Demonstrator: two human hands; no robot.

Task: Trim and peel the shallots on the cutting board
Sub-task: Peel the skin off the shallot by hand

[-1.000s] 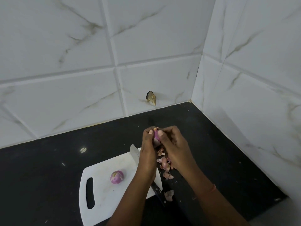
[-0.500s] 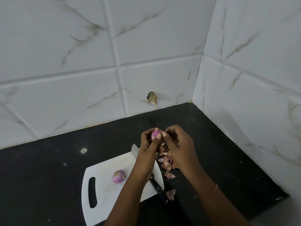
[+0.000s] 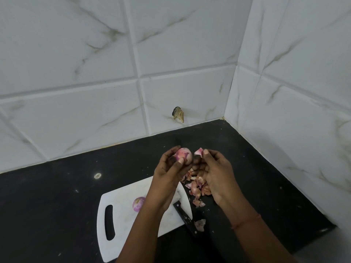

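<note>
My left hand point(image 3: 169, 168) grips a pink-purple shallot point(image 3: 183, 155) above the far edge of the white cutting board point(image 3: 121, 221). Just to its right, my right hand point(image 3: 214, 173) pinches a small pink piece of skin point(image 3: 199, 151) between thumb and fingertips, apart from the shallot. A second, peeled shallot point(image 3: 138, 204) lies on the board, partly hidden by my left forearm. A black-handled knife point(image 3: 185, 218) lies at the board's right edge, its blade mostly covered by my left hand.
A pile of pink shallot skins point(image 3: 197, 188) sits on the black counter right of the board, with one more scrap point(image 3: 200, 224) by the knife handle. White tiled walls meet in a corner at the back right. The counter's front edge runs at the lower right.
My hands have drawn apart. The right hand has pulled a piece of skin off the shallot, which now shows more in my left hand.
</note>
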